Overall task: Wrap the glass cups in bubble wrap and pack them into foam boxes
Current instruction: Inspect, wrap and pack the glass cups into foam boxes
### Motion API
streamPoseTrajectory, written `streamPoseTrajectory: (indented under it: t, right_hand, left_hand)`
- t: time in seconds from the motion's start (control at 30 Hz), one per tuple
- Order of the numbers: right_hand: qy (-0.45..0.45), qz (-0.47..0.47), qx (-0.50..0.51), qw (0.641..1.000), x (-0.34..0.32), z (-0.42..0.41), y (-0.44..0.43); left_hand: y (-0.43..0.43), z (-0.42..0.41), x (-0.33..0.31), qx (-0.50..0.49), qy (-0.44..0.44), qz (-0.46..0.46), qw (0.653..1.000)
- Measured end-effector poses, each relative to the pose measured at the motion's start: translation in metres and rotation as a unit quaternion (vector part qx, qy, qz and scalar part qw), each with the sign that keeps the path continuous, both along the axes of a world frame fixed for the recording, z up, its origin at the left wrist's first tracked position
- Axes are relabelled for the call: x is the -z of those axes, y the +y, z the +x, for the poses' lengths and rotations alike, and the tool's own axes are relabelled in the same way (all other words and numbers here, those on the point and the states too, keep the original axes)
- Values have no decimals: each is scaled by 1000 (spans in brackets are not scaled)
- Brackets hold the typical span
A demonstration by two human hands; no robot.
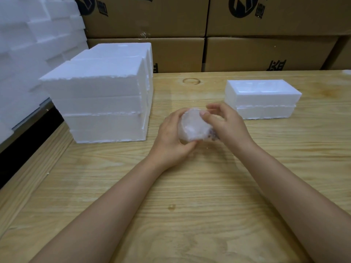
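Note:
A glass cup covered in cloudy bubble wrap (193, 126) is held just above the middle of the wooden table (190, 196). My left hand (171, 141) cups it from the left and below. My right hand (226, 124) grips its right side, with thumb and fingers pinching the wrap at the top. The glass itself is hidden by the wrap. An open white foam box (262, 97) stands to the right behind my hands, on top of a second foam piece; its inside shows divided compartments.
A tall stack of closed foam boxes (100, 99) stands at the left, close to my left hand. More foam pieces (28, 44) pile up at the far left. Cardboard cartons (228, 35) line the back edge of the table.

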State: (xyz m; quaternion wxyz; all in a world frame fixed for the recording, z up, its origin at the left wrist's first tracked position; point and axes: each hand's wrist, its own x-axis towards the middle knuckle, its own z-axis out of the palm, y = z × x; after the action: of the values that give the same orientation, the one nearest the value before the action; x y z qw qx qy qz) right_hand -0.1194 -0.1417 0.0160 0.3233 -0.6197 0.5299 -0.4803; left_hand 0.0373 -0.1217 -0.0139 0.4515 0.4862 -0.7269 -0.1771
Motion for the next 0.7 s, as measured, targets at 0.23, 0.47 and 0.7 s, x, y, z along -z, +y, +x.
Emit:
streamPoseTrajectory:
  t: [0.23, 0.47, 0.7]
  right_hand:
    - [-146, 36, -45, 988, 13, 0, -1]
    - [-111, 94, -82, 986, 30, 10, -7]
    - [-5, -51, 140, 989, 29, 1, -11]
  left_hand:
    - [-18, 11, 5, -97, 92, 78, 988]
    - [-27, 15, 10, -134, 38, 98, 985]
    - [3, -10, 1, -143, -168, -23, 975]
